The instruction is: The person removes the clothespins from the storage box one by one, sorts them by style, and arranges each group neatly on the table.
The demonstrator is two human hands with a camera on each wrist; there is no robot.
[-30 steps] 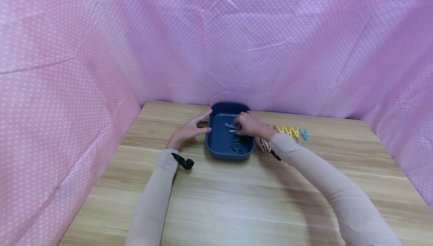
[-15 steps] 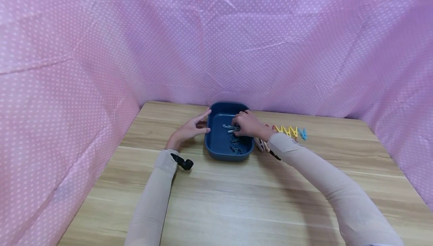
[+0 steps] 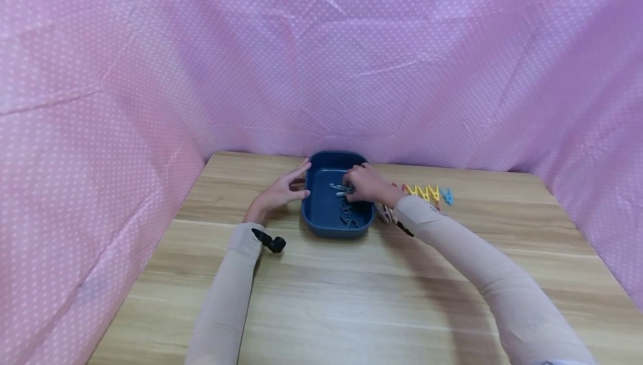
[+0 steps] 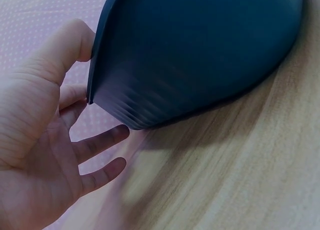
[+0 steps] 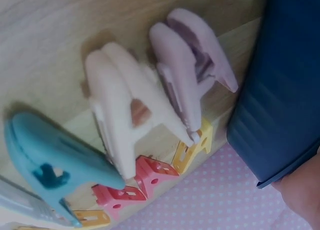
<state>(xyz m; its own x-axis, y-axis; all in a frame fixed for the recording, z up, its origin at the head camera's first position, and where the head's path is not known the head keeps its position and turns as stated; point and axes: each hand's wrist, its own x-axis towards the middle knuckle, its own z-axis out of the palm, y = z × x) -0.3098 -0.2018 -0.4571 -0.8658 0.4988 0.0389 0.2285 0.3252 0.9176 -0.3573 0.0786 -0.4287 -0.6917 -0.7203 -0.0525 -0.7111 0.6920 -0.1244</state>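
Note:
A dark blue rectangular box (image 3: pixel 337 233) stands near the table's back edge. My left hand (image 3: pixel 278 193) touches its left wall with thumb and fingers spread; in the left wrist view the thumb reaches the rim and two fingers lie apart from the wall. Inside the box, my right hand (image 3: pixel 365 182) pinches a grey clothespin (image 3: pixel 341 189) whose tips show left of the fingers. Several dark clothespins (image 3: pixel 348 222) lie on the box floor nearer the front. The right wrist view shows only the edge of that hand, so its fingertips are hidden there.
Right of the box, a mauve clothespin (image 5: pixel 185 64), a cream one (image 5: pixel 122 94) and a teal one (image 5: pixel 50 155) lie on the wooden table (image 3: pixel 321 298). Beyond them are red clothespins (image 5: pixel 155 175) and yellow clothespins (image 3: pixel 423 192). A pink dotted curtain (image 3: pixel 321 75) hangs behind.
The whole head view has shifted slightly left. Both hands keep nearly the same place at the box, and the grey clothespin stays in the right hand's fingers.

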